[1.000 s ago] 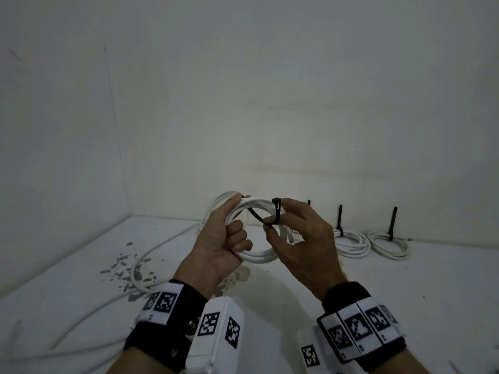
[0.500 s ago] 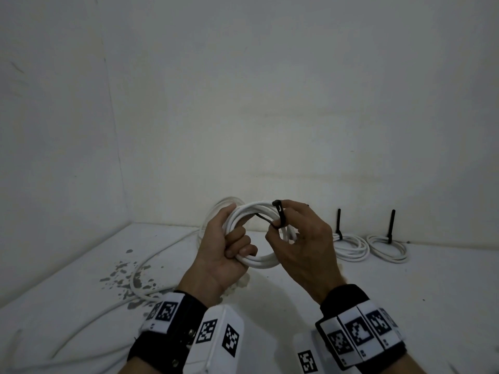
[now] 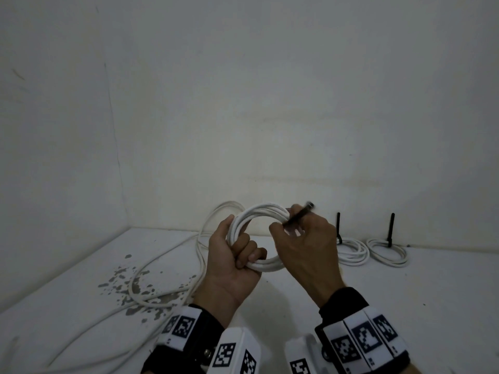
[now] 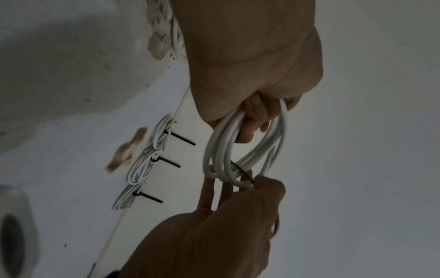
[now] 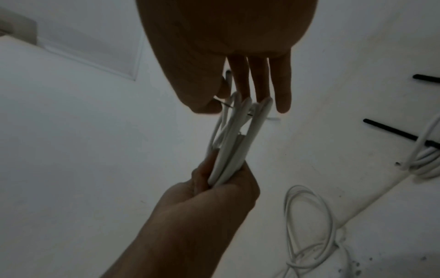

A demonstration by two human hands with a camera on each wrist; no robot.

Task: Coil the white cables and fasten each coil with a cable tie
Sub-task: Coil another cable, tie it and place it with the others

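Head view: the left hand (image 3: 232,263) is curled in a fist round the near side of a coil (image 3: 259,211) of white cable, held upright above the white table (image 3: 405,306); thumb and fingers wrap the bundled loops. The right hand (image 3: 307,252) is at the far side of the coil, its thumb and forefinger pinching a black cable tie (image 3: 298,215) whose free end sticks up and to the right, blurred.

Left wrist view: the left hand (image 4: 250,75) closes on the loops of the coil (image 4: 238,150), and the tie (image 4: 243,174) crosses the strands where the right hand (image 4: 214,235) meets them. The other fingers (image 4: 207,191) of the right hand lie nearly straight against the coil.

Right wrist view: three fingers (image 5: 281,84) of the right hand (image 5: 226,37) reach out straight beside the coil (image 5: 233,141), while the thumb side nips the thin tie (image 5: 226,105). The left hand (image 5: 214,197) grips the opposite end of the coil.

Along the back wall lie three finished coils (image 4: 140,169), each with a black tie tail standing out; two of them (image 3: 351,251) show in the head view. A loose length of cable (image 3: 167,279) trails over the table to the left, across a patch of grey flecks (image 3: 121,282).
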